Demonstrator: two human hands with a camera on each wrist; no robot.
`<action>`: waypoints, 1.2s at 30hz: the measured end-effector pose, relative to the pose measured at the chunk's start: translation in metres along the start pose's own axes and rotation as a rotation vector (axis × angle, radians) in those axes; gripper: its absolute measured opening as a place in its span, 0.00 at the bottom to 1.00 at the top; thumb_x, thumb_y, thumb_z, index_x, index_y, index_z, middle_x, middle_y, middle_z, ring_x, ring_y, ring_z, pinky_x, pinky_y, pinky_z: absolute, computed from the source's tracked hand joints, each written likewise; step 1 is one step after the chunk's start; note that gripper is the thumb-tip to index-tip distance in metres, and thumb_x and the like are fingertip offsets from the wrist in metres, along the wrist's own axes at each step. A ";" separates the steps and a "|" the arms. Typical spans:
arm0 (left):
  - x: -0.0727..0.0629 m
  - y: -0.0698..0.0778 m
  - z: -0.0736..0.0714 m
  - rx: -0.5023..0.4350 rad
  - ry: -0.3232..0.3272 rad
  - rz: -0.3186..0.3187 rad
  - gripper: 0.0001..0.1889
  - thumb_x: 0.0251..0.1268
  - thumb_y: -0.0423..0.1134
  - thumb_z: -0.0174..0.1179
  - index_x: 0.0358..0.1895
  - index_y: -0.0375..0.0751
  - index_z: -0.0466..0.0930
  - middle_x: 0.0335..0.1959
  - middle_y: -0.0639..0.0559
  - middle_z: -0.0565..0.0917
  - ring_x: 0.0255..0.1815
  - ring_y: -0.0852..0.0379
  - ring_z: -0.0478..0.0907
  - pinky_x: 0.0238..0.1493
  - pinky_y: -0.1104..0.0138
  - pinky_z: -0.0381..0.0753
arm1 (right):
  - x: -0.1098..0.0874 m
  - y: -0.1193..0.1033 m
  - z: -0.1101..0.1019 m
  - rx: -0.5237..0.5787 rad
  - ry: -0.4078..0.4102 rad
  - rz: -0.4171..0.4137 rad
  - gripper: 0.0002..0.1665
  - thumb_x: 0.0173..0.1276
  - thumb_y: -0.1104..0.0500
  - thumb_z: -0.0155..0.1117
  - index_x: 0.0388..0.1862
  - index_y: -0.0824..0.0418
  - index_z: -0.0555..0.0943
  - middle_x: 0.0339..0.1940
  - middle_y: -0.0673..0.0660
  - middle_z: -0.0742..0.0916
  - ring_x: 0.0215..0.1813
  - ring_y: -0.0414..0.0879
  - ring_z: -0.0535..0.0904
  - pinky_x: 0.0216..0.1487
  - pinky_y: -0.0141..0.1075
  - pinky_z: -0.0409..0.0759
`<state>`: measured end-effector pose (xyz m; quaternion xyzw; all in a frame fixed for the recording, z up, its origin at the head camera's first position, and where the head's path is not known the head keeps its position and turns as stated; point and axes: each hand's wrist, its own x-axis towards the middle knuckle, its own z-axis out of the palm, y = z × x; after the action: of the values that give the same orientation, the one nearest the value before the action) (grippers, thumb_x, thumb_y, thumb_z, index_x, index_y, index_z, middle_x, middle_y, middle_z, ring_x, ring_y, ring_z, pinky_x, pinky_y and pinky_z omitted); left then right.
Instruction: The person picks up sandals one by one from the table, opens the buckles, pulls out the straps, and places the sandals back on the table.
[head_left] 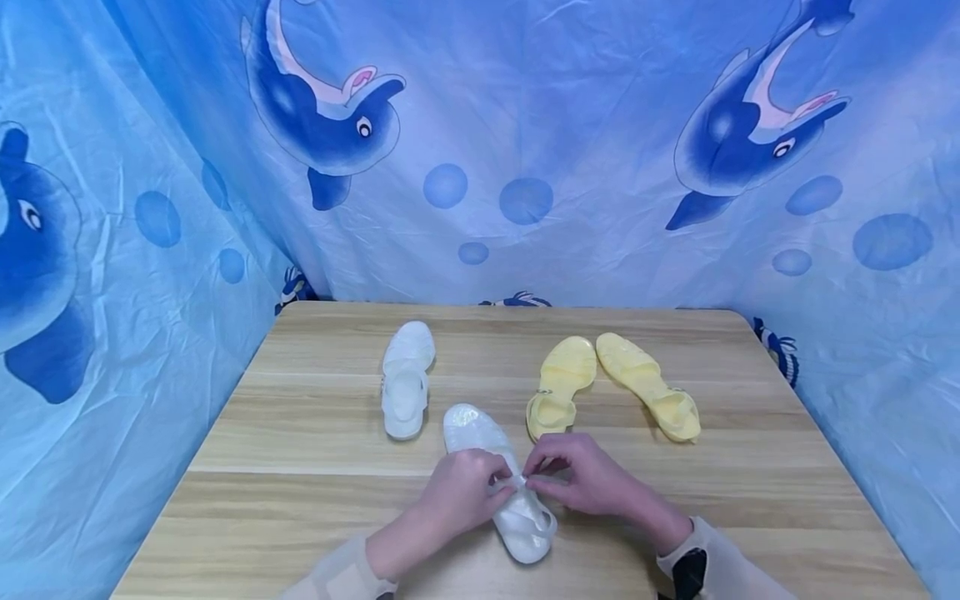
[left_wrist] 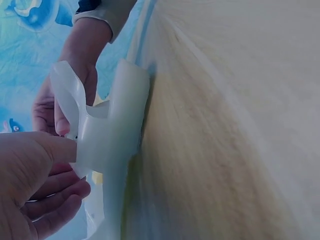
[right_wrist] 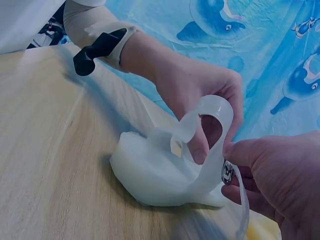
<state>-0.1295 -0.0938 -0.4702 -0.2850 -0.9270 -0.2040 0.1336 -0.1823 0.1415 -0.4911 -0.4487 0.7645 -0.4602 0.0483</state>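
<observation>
A translucent white sandal (head_left: 474, 430) lies on the wooden table between both hands, toe pointing away and heel toward me. My left hand (head_left: 467, 488) pinches the sandal's strap from the left side. From the right, my right hand (head_left: 587, 477) pinches the strap at its metal buckle (right_wrist: 227, 172), thumb and fingertips right at it. In the right wrist view the heel strap (right_wrist: 218, 107) loops upward, and a loose strap end (right_wrist: 244, 205) hangs below the buckle. The fingertips of both hands are close together over the sandal's ankle part.
A second white sandal (head_left: 408, 346) stands farther back on the left of the table (head_left: 300, 500). Two yellow sandals, one nearer the middle (head_left: 570, 362) and one to its right (head_left: 632, 367), lie beyond my right hand. A blue dolphin-print curtain (head_left: 585, 108) surrounds the table.
</observation>
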 end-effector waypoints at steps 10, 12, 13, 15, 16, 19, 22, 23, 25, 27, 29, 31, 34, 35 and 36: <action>0.005 0.001 0.000 0.041 0.027 0.060 0.07 0.56 0.42 0.80 0.32 0.47 0.92 0.28 0.57 0.92 0.29 0.64 0.87 0.32 0.78 0.84 | 0.004 -0.001 0.000 0.023 -0.008 -0.006 0.06 0.69 0.63 0.76 0.41 0.53 0.88 0.39 0.46 0.91 0.43 0.33 0.88 0.45 0.30 0.91; 0.004 0.001 -0.001 0.042 0.021 0.056 0.07 0.56 0.42 0.80 0.32 0.46 0.91 0.28 0.57 0.92 0.28 0.64 0.87 0.32 0.78 0.85 | 0.003 0.000 0.000 0.024 -0.007 -0.011 0.06 0.70 0.63 0.75 0.41 0.53 0.87 0.39 0.46 0.91 0.44 0.34 0.88 0.45 0.30 0.91; 0.004 0.001 -0.001 0.037 0.015 0.052 0.07 0.56 0.41 0.80 0.32 0.46 0.91 0.28 0.56 0.92 0.29 0.64 0.87 0.32 0.78 0.85 | 0.003 0.001 0.000 0.025 -0.005 -0.013 0.06 0.70 0.63 0.75 0.41 0.53 0.87 0.39 0.46 0.91 0.44 0.34 0.88 0.45 0.30 0.91; 0.004 0.001 -0.002 0.024 -0.001 0.042 0.06 0.56 0.41 0.80 0.32 0.46 0.91 0.29 0.56 0.92 0.29 0.64 0.87 0.33 0.77 0.85 | 0.003 0.002 0.000 0.025 -0.004 -0.026 0.06 0.70 0.64 0.75 0.41 0.54 0.87 0.39 0.47 0.91 0.44 0.34 0.88 0.45 0.30 0.91; 0.003 0.000 -0.003 0.019 -0.009 0.035 0.06 0.56 0.40 0.79 0.32 0.46 0.91 0.29 0.56 0.92 0.29 0.64 0.87 0.33 0.77 0.85 | 0.003 0.002 0.001 0.026 -0.003 -0.030 0.06 0.70 0.64 0.75 0.41 0.54 0.87 0.39 0.47 0.91 0.44 0.34 0.88 0.45 0.30 0.91; 0.002 0.000 -0.004 -0.001 -0.021 0.021 0.06 0.55 0.39 0.79 0.32 0.46 0.91 0.29 0.56 0.92 0.30 0.64 0.87 0.34 0.77 0.85 | 0.003 0.001 0.002 0.032 -0.002 -0.037 0.06 0.70 0.64 0.75 0.42 0.55 0.87 0.39 0.47 0.91 0.44 0.34 0.88 0.45 0.30 0.91; 0.002 0.000 -0.002 -0.004 -0.003 0.033 0.07 0.55 0.41 0.80 0.33 0.47 0.91 0.29 0.57 0.92 0.30 0.64 0.87 0.34 0.78 0.84 | 0.003 0.001 0.003 0.034 -0.002 -0.046 0.06 0.70 0.64 0.75 0.42 0.55 0.87 0.39 0.48 0.92 0.44 0.34 0.89 0.45 0.30 0.91; 0.003 0.000 -0.001 -0.001 0.004 0.043 0.07 0.55 0.41 0.80 0.33 0.47 0.91 0.29 0.57 0.92 0.30 0.65 0.87 0.34 0.78 0.84 | 0.003 0.001 0.003 0.033 -0.001 -0.048 0.06 0.70 0.64 0.75 0.42 0.55 0.87 0.39 0.48 0.92 0.44 0.34 0.89 0.45 0.31 0.91; 0.004 0.000 0.000 0.012 0.011 0.057 0.08 0.56 0.43 0.80 0.34 0.48 0.91 0.29 0.58 0.92 0.29 0.65 0.87 0.34 0.79 0.84 | 0.003 0.001 0.003 0.033 0.000 -0.049 0.06 0.69 0.64 0.75 0.42 0.55 0.87 0.39 0.48 0.92 0.44 0.34 0.89 0.45 0.31 0.91; 0.004 0.001 0.001 0.027 0.009 0.062 0.08 0.57 0.44 0.80 0.34 0.48 0.92 0.29 0.58 0.92 0.29 0.66 0.87 0.34 0.79 0.84 | 0.002 0.000 0.003 0.034 0.000 -0.043 0.06 0.69 0.64 0.75 0.41 0.55 0.87 0.39 0.47 0.92 0.44 0.34 0.89 0.45 0.31 0.91; 0.005 0.001 0.002 0.034 -0.004 0.056 0.07 0.57 0.43 0.80 0.34 0.47 0.92 0.29 0.58 0.92 0.29 0.66 0.87 0.33 0.79 0.84 | 0.001 0.000 0.002 0.033 -0.002 -0.039 0.06 0.70 0.64 0.75 0.41 0.55 0.87 0.39 0.47 0.92 0.44 0.34 0.89 0.45 0.31 0.91; 0.004 0.001 0.002 0.035 -0.012 0.046 0.07 0.57 0.43 0.80 0.33 0.47 0.92 0.29 0.58 0.92 0.30 0.66 0.88 0.33 0.79 0.85 | 0.001 0.000 0.002 0.031 -0.002 -0.032 0.06 0.70 0.64 0.75 0.42 0.54 0.87 0.39 0.48 0.91 0.44 0.34 0.89 0.45 0.31 0.91; 0.004 0.001 0.002 0.032 -0.019 0.042 0.07 0.57 0.43 0.80 0.33 0.47 0.91 0.29 0.58 0.92 0.30 0.65 0.88 0.33 0.78 0.85 | 0.000 -0.001 0.002 0.027 0.000 -0.027 0.06 0.70 0.64 0.75 0.42 0.55 0.87 0.39 0.48 0.91 0.44 0.35 0.89 0.45 0.31 0.91; 0.004 0.001 0.001 0.034 -0.021 0.044 0.07 0.57 0.43 0.80 0.33 0.47 0.91 0.29 0.58 0.92 0.30 0.65 0.88 0.33 0.77 0.85 | 0.000 0.000 0.002 0.026 0.002 -0.028 0.06 0.70 0.64 0.74 0.42 0.55 0.87 0.39 0.48 0.91 0.44 0.35 0.89 0.45 0.31 0.91; 0.004 0.001 0.001 0.033 -0.022 0.047 0.07 0.57 0.42 0.80 0.33 0.47 0.91 0.29 0.58 0.92 0.30 0.65 0.88 0.33 0.77 0.85 | 0.000 -0.001 0.002 0.026 0.004 -0.024 0.06 0.70 0.64 0.75 0.42 0.55 0.87 0.39 0.48 0.91 0.44 0.35 0.89 0.45 0.31 0.91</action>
<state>-0.1323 -0.0907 -0.4691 -0.3067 -0.9247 -0.1823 0.1326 -0.1807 0.1403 -0.4920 -0.4562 0.7532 -0.4715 0.0469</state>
